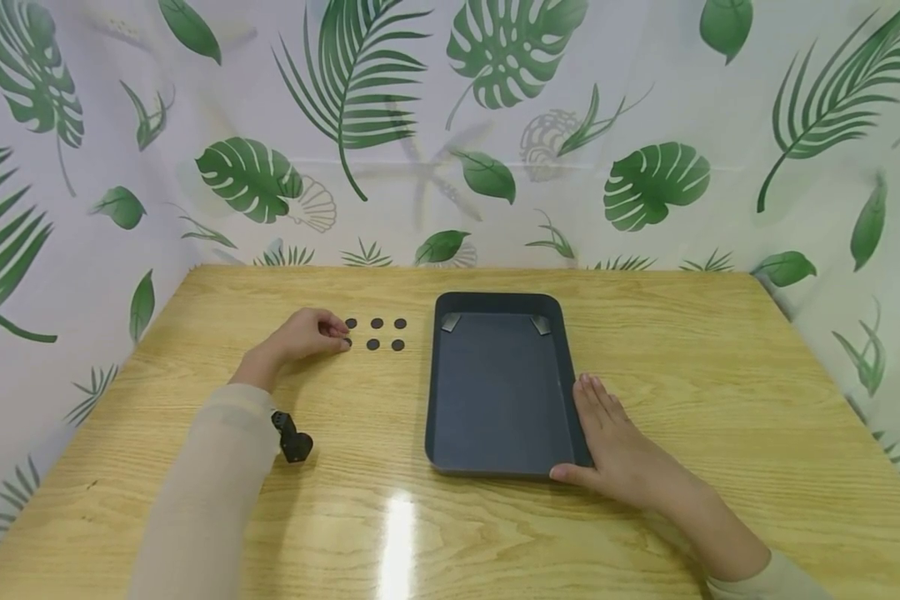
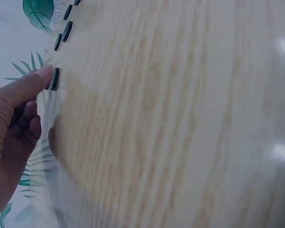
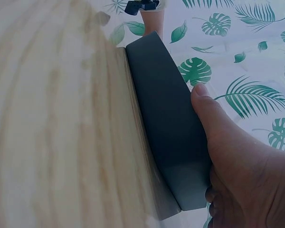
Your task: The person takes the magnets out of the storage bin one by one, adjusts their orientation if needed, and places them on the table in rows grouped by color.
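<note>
Several small black discs lie in two rows on the wooden table, among them a front middle disc [image 1: 372, 344] and a back right disc [image 1: 401, 323]. At the left end of these rows is my left hand [image 1: 306, 336]. Its thumb touches or nearly touches the front left disc [image 2: 55, 79]; whether the fingers grip it is unclear. Right of the discs lies a dark rectangular baking pan [image 1: 502, 400]. My right hand [image 1: 622, 454] rests against its near right corner, fingers straight along the right wall and thumb [image 3: 218, 114] at the front wall.
Two silvery patches, including one at the far left [image 1: 451, 322], show in the pan's far corners. A black wrist camera [image 1: 294, 439] sits on the left sleeve. Leaf-printed cloth [image 1: 420, 125] hangs behind the wooden table [image 1: 345, 517].
</note>
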### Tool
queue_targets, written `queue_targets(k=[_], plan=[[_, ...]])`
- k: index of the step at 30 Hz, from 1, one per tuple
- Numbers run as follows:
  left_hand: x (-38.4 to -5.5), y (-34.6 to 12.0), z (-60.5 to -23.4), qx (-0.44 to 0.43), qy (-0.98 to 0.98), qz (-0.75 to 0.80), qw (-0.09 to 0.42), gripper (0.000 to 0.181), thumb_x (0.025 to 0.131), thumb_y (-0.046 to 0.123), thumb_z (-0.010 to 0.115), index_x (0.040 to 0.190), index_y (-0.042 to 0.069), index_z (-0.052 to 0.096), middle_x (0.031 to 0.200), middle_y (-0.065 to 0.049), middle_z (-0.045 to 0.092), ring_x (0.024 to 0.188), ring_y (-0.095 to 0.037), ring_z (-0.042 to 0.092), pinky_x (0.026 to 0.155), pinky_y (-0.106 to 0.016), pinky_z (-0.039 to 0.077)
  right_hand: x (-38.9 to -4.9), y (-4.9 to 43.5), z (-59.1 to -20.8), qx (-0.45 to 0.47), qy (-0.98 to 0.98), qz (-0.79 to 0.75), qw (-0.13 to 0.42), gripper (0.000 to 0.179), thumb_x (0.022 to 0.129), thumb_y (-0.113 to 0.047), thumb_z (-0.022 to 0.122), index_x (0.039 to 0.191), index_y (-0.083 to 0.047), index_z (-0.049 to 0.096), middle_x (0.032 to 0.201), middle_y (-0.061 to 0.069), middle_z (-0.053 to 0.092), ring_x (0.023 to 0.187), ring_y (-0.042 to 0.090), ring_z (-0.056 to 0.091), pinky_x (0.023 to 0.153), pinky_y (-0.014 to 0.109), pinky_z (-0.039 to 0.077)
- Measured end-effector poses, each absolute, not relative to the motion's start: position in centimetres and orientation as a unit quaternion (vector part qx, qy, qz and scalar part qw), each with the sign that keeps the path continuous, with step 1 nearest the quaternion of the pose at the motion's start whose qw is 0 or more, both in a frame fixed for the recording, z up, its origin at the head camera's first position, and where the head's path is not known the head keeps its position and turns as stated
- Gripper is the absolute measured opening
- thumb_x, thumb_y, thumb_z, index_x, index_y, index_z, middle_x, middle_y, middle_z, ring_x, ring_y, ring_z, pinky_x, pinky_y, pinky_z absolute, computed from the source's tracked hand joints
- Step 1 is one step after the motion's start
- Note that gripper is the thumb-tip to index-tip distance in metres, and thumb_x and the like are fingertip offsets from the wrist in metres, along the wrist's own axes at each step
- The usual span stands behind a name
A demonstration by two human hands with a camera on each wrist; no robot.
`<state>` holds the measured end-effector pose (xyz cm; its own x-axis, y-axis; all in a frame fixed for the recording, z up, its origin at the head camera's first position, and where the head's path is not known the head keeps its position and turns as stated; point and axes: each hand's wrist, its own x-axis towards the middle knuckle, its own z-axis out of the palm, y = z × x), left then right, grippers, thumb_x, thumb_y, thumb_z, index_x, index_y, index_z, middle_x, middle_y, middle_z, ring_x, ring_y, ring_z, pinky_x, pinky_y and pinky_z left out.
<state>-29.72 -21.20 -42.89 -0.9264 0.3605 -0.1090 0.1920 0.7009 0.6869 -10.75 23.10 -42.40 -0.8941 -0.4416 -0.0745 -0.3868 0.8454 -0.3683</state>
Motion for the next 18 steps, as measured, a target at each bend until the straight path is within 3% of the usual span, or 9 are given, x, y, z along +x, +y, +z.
queue_targets(k=[8, 18], plan=[[-29.5, -19.8, -42.1, 0.144, 0.913, 0.374, 0.082, 0.027, 0.085, 0.020, 0.071, 0.104, 0.001, 0.066, 0.092, -0.009, 0.060, 0.082, -0.021, 0.052, 0.074, -0.030, 0.044, -10.7, 23.1, -42.4, -0.215, 0.958, -0.175, 0.078, 0.106, 0.087, -0.059, 0.055, 0.148, 0.008, 0.000, 0.155, 0.027, -0.006, 0.143, 0.039, -0.008, 0.116, 0.040, -0.007], [-29.9, -17.3, -40.9, 0.208, 0.899, 0.382, 0.060, 0.030, 0.086, 0.018, 0.070, 0.110, 0.000, 0.066, 0.091, -0.008, 0.059, 0.079, -0.020, 0.050, 0.069, -0.030, 0.043, -10.8, 23.1, -42.5, -0.217, 0.959, -0.168, 0.072, 0.106, 0.087, -0.060, 0.054, 0.148, 0.008, 0.000, 0.155, 0.027, -0.005, 0.143, 0.040, -0.006, 0.116, 0.038, -0.008]])
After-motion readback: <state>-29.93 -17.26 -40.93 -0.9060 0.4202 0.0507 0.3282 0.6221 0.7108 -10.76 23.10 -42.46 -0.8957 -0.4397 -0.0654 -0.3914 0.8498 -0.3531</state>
